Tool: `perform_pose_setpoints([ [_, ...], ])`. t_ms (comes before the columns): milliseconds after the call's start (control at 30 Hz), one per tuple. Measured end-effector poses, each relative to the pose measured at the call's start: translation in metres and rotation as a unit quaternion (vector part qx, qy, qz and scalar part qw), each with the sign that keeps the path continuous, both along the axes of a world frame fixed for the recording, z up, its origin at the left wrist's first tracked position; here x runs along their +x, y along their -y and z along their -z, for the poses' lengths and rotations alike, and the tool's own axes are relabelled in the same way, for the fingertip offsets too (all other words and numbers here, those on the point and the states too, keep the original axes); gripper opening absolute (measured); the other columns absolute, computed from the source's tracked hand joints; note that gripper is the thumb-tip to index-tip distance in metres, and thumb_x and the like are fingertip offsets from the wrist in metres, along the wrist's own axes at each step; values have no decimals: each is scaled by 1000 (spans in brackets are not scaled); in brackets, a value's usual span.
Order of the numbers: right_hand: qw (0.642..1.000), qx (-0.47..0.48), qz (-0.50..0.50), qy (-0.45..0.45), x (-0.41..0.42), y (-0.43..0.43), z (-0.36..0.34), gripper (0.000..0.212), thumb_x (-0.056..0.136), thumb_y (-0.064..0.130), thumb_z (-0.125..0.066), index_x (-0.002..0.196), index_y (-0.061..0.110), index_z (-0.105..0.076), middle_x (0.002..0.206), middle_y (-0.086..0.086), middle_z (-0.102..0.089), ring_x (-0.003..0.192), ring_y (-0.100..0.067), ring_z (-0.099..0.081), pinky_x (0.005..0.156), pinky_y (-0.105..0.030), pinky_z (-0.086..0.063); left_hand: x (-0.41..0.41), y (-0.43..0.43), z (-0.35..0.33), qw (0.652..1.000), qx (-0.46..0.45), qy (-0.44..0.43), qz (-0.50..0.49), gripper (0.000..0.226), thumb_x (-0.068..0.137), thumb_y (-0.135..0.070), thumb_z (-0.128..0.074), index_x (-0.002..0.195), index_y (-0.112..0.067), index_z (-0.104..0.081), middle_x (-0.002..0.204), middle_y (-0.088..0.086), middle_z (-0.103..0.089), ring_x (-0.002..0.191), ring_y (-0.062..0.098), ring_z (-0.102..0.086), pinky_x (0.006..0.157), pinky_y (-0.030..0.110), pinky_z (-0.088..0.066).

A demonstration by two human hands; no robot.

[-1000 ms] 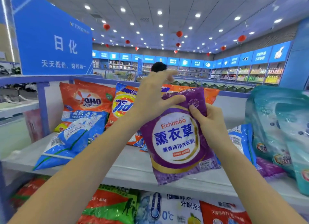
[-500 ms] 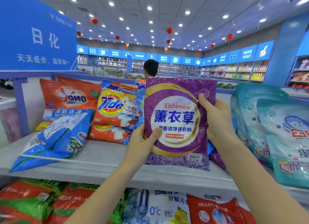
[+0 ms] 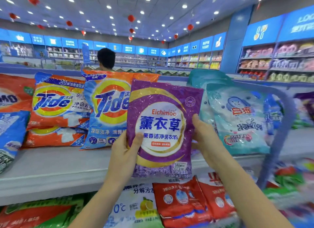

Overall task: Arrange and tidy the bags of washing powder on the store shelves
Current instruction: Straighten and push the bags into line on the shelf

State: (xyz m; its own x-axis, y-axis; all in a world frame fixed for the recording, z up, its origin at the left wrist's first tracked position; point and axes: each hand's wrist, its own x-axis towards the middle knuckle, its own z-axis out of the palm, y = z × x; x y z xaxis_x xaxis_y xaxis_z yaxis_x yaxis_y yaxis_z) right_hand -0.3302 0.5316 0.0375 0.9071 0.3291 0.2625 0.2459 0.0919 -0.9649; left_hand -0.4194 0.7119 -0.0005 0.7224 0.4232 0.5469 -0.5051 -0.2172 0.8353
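I hold a purple Eichimoo washing powder bag (image 3: 163,108) upright over the grey top shelf (image 3: 51,170). My left hand (image 3: 124,153) grips its lower left edge, thumb on the front. My right hand (image 3: 205,139) grips its right edge. Behind it to the left stand a large blue and orange Tide bag (image 3: 107,112) and smaller orange Tide bags (image 3: 57,105). To the right lean teal bags (image 3: 237,118).
An orange OMO bag (image 3: 11,93) and a blue bag (image 3: 10,134) lie at the far left. Red (image 3: 183,200), white-blue (image 3: 134,205) and green bags (image 3: 37,212) fill the lower shelf. A person (image 3: 106,59) stands beyond the shelf. Stocked wall shelves (image 3: 280,62) line the back and right.
The purple bag went from tilted to upright, and my left hand dropped from its top to its lower left edge. The view has shifted right along the shelf and closer.
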Motion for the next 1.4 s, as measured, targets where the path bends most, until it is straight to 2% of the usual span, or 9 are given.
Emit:
perform_pose_setpoints([
  [100, 997, -3, 73, 32, -14, 29, 14, 77, 69, 70, -60, 86, -6, -61, 80, -25, -64, 72, -21, -56, 66, -32, -44, 7, 27, 2, 999, 0, 2, 48, 24, 79, -41, -50, 97, -29, -62, 88, -25, -71, 83, -2, -67, 65, 10, -50],
  [167, 993, 13, 109, 51, -22, 52, 16, 78, 74, 61, -62, 85, -15, -56, 78, -24, -61, 73, -25, -53, 66, -36, -41, 12, 47, 6, 997, 3, 5, 82, 23, 80, -40, -49, 97, -30, -61, 87, -27, -70, 81, -3, -67, 63, 10, -50],
  [300, 981, 19, 177, 80, -38, 100, 17, 58, 78, 48, -59, 74, -10, -62, 74, -23, -68, 68, -20, -56, 64, -34, -45, 22, 86, 14, 991, 19, 13, 134, 20, 79, -39, -48, 91, -29, -60, 80, -31, -69, 75, -7, -66, 59, 8, -48],
  [433, 953, 18, 277, 120, -54, 152, 26, 28, 89, 17, -57, 64, 9, -68, 58, 1, -68, 50, -8, -59, 49, -21, -47, 37, 133, 23, 982, 26, 0, 190, 14, 87, -40, -56, 90, -29, -63, 80, -29, -70, 76, -7, -66, 61, 8, -49],
  [600, 921, 21, 364, 134, -67, 230, 43, 13, 85, 18, -66, 77, 23, -75, 76, -21, -70, 66, -18, -62, 61, -33, -53, 54, 210, 34, 967, 58, 1, 248, 30, 79, -57, -58, 92, -30, -65, 83, -29, -70, 77, -10, -65, 64, 9, -49],
  [733, 935, 27, 348, 59, -72, 309, 50, 24, 90, 14, -57, 76, 16, -75, 81, -6, -75, 71, -14, -69, 64, -24, -54, 70, 282, 42, 959, 78, 12, 271, 33, 74, -58, -53, 86, -30, -65, 81, -27, -70, 73, -9, -64, 62, 12, -50],
  [867, 924, 0, 378, 50, -71, 398, 50, 23, 90, 14, -59, 76, 0, -70, 76, -9, -71, 70, -21, -63, 63, -28, -50, 86, 372, 49, 953, 61, 1, 298, 21, 83, -48, -64, 82, -27, -64, 74, -23, -71, 65, -7, -63, 58, 12, -49],
  [1200, 915, -11, 397, 71, -20, 596, 43, 22, 96, 12, -48, 86, 11, -68, 69, 6, -72, 59, -4, -65, 52, -15, -47, 117, 588, 52, 952, 7, -30, 304, 24, 80, -44, -51, 92, -27, -64, 83, -27, -70, 75, -3, -66, 58, 9, -48],
  [1400, 933, -17, 358, -12, 34, 670, 80, 27, 94, 38, -45, 110, 23, -61, 107, -1, -69, 91, -11, -64, 73, -22, -50, 163, 657, 60, 965, -17, -55, 257, 22, 80, -44, -49, 89, -29, -63, 82, -25, -70, 76, -1, -67, 59, 11, -51],
])
